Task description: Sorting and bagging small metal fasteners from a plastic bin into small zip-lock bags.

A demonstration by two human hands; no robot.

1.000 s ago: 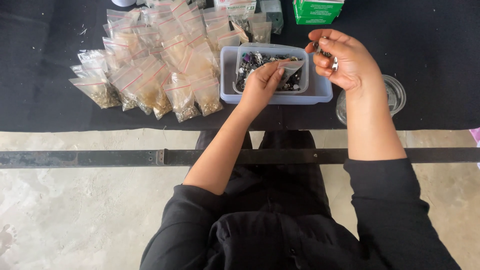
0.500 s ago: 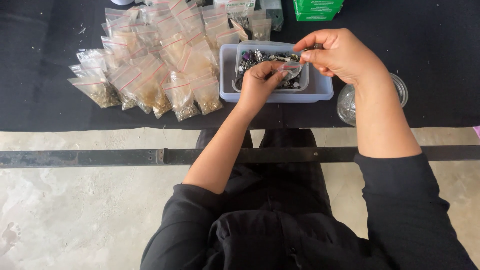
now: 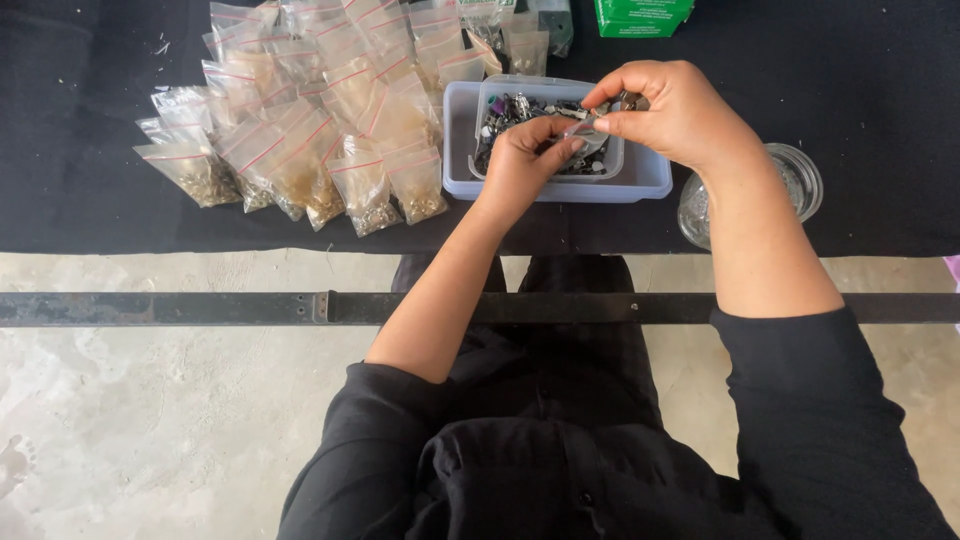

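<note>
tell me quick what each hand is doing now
left hand: pinched shut on a small clear bag over the tray
right hand: pinched shut on the same bag

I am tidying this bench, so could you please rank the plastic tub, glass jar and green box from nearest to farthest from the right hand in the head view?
1. Plastic tub: directly under the right hand.
2. Glass jar: lower right, beside the wrist.
3. Green box: at the top edge.

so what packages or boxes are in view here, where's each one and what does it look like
Small clear zip bags: heap left of centre on the black table, red seal strips, tiny metal bits inside.
Green carton: top edge, cut off by the frame.
Pale blue plastic tub: centre, under both hands.
Glass jar: right of the tub.
</note>
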